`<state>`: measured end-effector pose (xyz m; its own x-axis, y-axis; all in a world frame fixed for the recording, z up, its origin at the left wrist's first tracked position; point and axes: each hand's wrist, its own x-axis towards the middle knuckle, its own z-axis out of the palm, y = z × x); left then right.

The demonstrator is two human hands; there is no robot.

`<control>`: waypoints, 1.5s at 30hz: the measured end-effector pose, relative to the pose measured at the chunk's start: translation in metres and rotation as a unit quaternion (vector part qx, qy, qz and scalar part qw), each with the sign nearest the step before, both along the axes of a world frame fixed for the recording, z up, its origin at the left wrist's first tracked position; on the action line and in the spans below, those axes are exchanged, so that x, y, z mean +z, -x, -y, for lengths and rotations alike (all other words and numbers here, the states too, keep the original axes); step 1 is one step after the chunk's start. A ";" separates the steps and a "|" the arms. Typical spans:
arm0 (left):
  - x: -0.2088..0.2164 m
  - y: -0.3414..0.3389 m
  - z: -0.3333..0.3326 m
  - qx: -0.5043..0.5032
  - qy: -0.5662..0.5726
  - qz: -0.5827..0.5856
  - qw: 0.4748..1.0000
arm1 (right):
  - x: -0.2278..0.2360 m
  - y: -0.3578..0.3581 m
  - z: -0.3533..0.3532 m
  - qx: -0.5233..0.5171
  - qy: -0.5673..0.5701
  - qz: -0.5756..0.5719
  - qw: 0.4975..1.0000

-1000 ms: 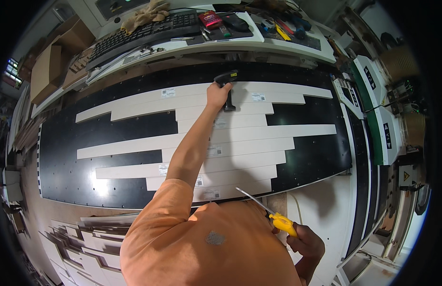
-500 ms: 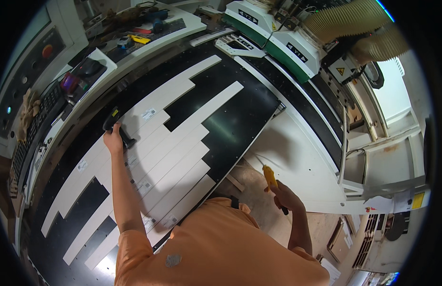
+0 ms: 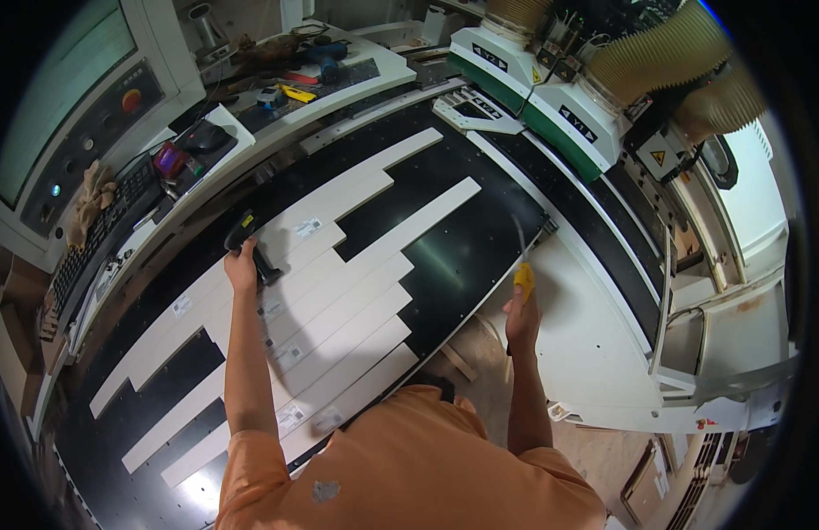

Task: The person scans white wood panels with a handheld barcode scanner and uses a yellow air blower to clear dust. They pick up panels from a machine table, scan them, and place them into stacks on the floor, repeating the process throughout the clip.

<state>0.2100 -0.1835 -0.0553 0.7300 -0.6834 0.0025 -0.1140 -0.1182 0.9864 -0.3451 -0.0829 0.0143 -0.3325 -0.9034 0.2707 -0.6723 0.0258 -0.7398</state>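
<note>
My left hand [image 3: 241, 268] is closed around a black handheld scanner [image 3: 239, 231], held over the far-left side of the pale strips. Fingers of my right hand [image 3: 522, 322] wrap the grip of a yellow air blow gun [image 3: 524, 280]. Its thin nozzle points up, away from me, beside the right edge of the black bed [image 3: 453, 234]. Several long pale board strips [image 3: 347, 287] lie side by side on that bed with staggered ends. White printed labels [image 3: 309, 227] are stuck on some of them.
Across the bed's far right stands a white and green machine head [image 3: 533, 97] with ribbed hoses [image 3: 648, 53]. Along the left run a control panel [image 3: 91, 124], a keyboard [image 3: 127, 190] and work gloves [image 3: 93, 199]. A tape measure [image 3: 270, 97] sits on the back shelf.
My right hand has risen and swung the blow gun forward, so its nozzle points more upright near the bed's edge. The left hand keeps the scanner, and the whole view has shifted slightly.
</note>
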 end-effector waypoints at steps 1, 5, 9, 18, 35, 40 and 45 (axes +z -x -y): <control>0.001 -0.001 0.000 -0.004 0.010 -0.021 1.000 | -0.019 0.011 0.016 -0.079 0.000 0.004 0.997; 0.014 -0.001 -0.003 0.010 0.043 -0.229 0.972 | -0.123 0.046 0.056 -0.200 0.043 0.350 0.914; 0.039 0.006 -0.021 0.065 0.061 -0.249 0.964 | -0.239 0.054 0.076 -0.142 -0.186 0.371 0.899; 0.051 0.089 -0.147 0.087 -0.052 -0.210 0.972 | -0.113 0.093 0.159 -0.076 0.086 0.017 0.993; 0.032 0.120 -0.150 0.185 -0.043 -0.158 0.969 | -0.048 -0.387 0.440 0.633 0.144 -0.263 0.714; 0.041 0.123 -0.150 0.177 -0.043 -0.184 0.966 | 0.007 -0.354 0.378 0.689 0.136 -0.207 0.681; 0.060 0.155 -0.146 0.109 0.028 -0.141 0.984 | 0.043 -0.309 0.280 0.740 0.144 -0.233 0.614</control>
